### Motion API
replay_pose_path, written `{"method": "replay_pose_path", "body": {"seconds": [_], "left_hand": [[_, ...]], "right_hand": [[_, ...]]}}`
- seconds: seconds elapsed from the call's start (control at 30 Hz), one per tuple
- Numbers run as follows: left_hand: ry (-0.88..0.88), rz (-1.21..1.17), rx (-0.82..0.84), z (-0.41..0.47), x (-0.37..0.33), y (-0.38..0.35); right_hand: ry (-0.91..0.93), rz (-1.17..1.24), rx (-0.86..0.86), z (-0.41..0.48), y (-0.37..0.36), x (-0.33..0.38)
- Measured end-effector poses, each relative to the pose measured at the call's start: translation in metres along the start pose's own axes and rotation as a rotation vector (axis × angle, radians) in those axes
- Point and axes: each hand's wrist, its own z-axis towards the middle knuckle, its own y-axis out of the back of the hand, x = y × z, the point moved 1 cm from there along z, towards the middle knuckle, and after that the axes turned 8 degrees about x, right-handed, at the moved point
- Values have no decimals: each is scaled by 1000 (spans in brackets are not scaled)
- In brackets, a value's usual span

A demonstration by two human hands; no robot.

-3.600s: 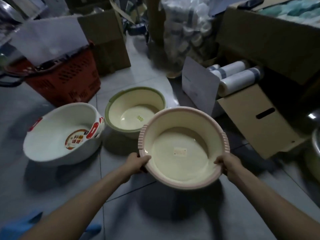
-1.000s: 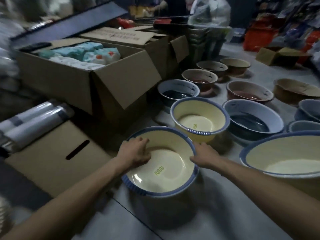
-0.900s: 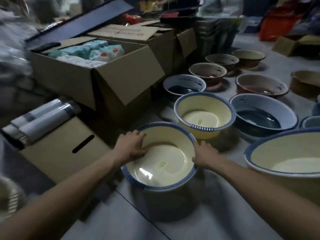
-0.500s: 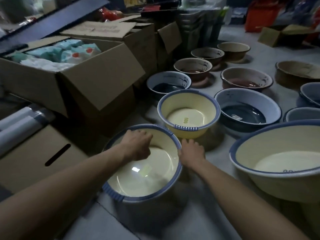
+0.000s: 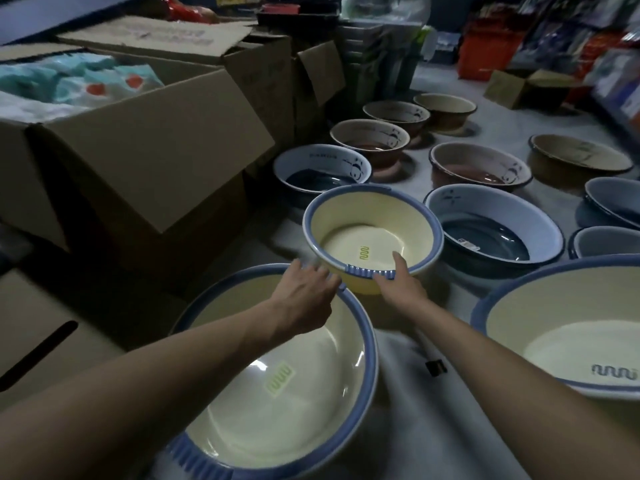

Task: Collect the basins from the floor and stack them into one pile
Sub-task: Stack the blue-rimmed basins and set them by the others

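Both hands have left the near basin (image 5: 277, 393) and moved to the small basin (image 5: 372, 233) behind it. Right hand (image 5: 401, 289) grips its ribbed near rim — thumb inside. Left hand (image 5: 304, 296) reaches for that rim, fingers loose; contact cannot be told. Near basin stands on the floor (image 5: 426, 427).

near basin (image 5: 277, 393): floor, closest to camera | second basin (image 5: 372, 237): directly behind it, rims touching | left hand (image 5: 304, 296): over the junction of both rims | right hand (image 5: 398, 285): on second basin's near rim | third basin (image 5: 561, 327): right of near basin | cardboard boxes (image 5: 145, 154): left | further basins (image 5: 485, 233): behind, in rows
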Motion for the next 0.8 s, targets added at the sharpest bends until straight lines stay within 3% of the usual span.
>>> {"method": "replay_pose_path", "body": {"seconds": [0.13, 0.37, 0.5, 0.8], "left_hand": [[123, -266, -17, -14, 15, -23], [395, -720, 66, -53, 39, -40], [437, -980, 63, -62, 42, -36], [286, -920, 10, -78, 32, -1]], "right_hand": [[22, 12, 113, 9, -18, -9], [-136, 570, -159, 6, -27, 3], [-230, 814, -267, -2, -21, 5], [-260, 979, -348, -69, 46, 28]]}}
